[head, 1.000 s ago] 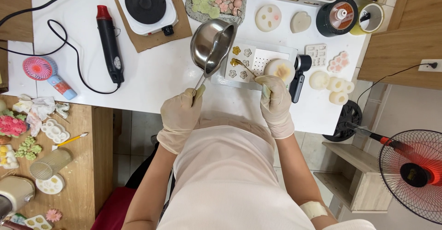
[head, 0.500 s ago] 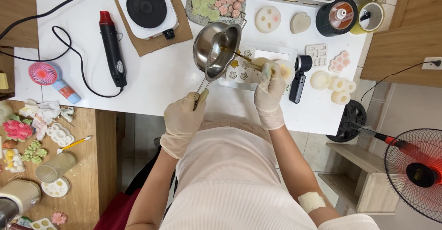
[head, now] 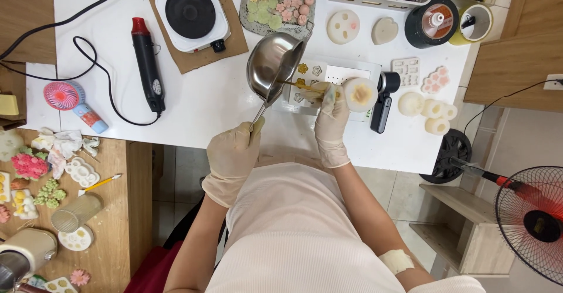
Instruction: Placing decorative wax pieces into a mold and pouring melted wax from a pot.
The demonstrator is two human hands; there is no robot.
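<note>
Steel ladle-pan (head: 272, 64), 1 pc, tilted over white table (head: 223, 102) near front edge; left hand (head: 234, 152) gloved, clamped on its handle. Right hand (head: 329, 114) grips 1 round mould (head: 359, 92) w/ thin stick. Hot plate (head: 190, 12), heat gun (head: 146, 64) well apart at left.

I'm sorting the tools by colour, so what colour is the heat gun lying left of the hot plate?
The heat gun is black with a red nozzle tip, seen best in the head view.

The left hand (head: 233, 152) covers the end of the pan (head: 273, 64) handle. Beside the right hand (head: 330, 117), the thin stick's tip seems hidden inside the pan. The fan (head: 531, 222) is cut off.
</note>
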